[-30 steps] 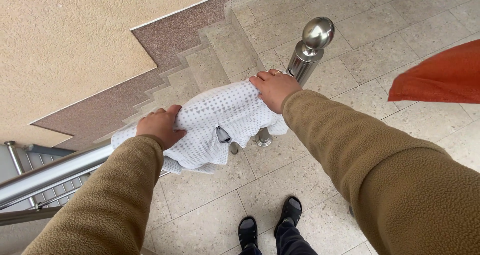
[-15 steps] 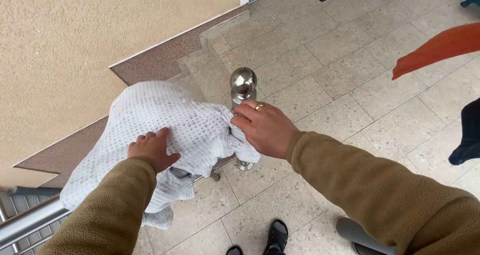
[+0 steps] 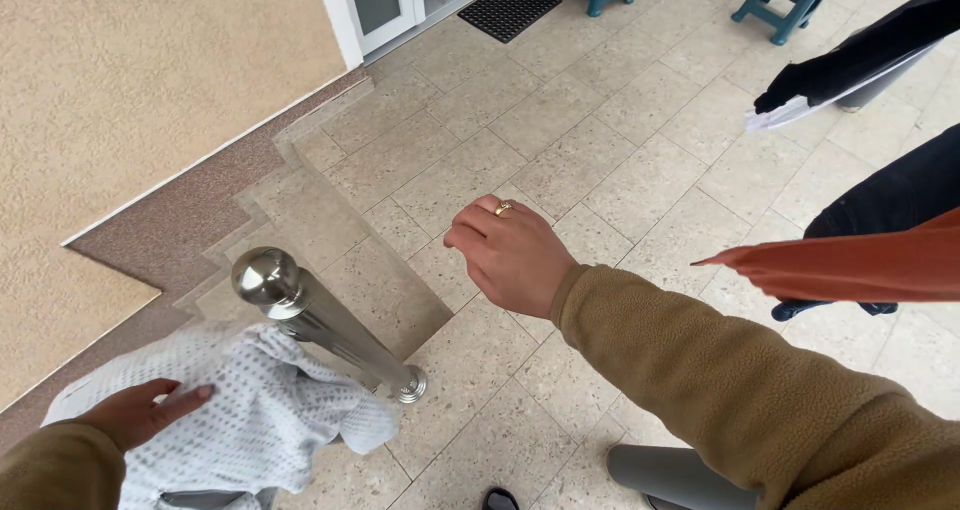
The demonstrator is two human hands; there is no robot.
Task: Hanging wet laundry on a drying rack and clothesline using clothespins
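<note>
L hand flat on white cloth, pressing it over rail by post | R hand empty, loosely curled, mid-air w/ ring | risk: cloth only draped, could slip off rail onto floor if L lifts

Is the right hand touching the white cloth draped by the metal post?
Apart. In the head view the right hand hangs in the air over the floor tiles, clear of the white cloth; only the left hand rests flat on it.
</note>
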